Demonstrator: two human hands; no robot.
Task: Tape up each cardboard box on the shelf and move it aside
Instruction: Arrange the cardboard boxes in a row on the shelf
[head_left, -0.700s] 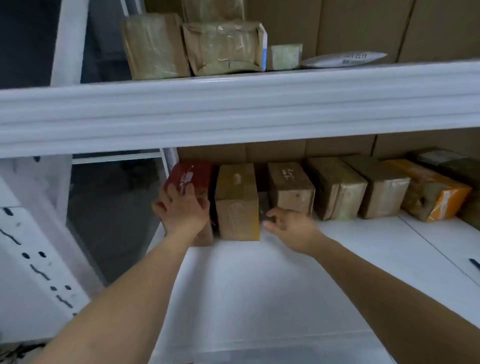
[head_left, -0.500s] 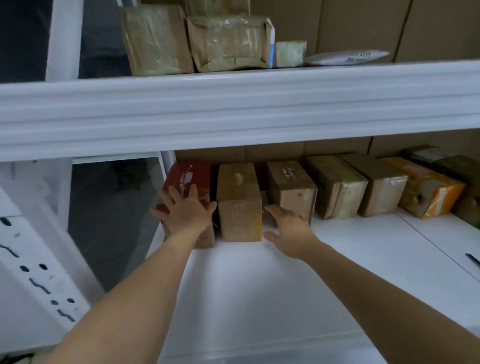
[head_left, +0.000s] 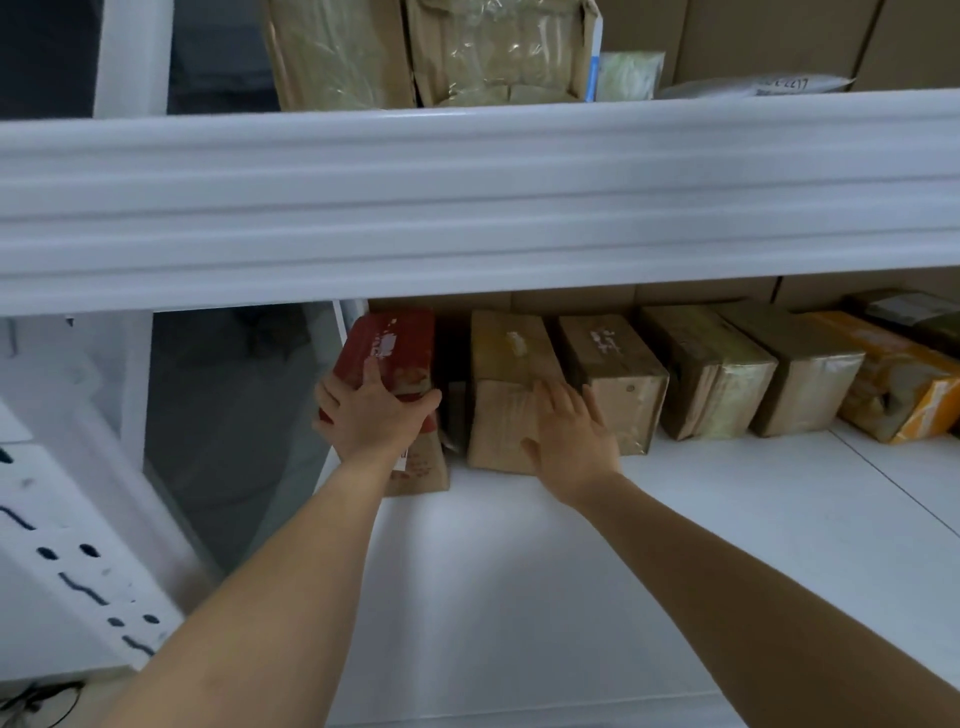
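Hands — left (head_left: 371, 410) on red-topped box (head_left: 395, 348), right (head_left: 571, 436) on tape-glossed brown box (head_left: 506, 400).

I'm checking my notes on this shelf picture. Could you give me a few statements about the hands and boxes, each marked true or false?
1. The left hand lies on the red box. True.
2. The right hand holds a roll of tape. False: it rests with straight fingers on the front of the brown box beside the red one.
3. The red box stands at the left end of the row. True.
4. The orange box stands beside the red box. False: it is far to the right, with several brown boxes between.
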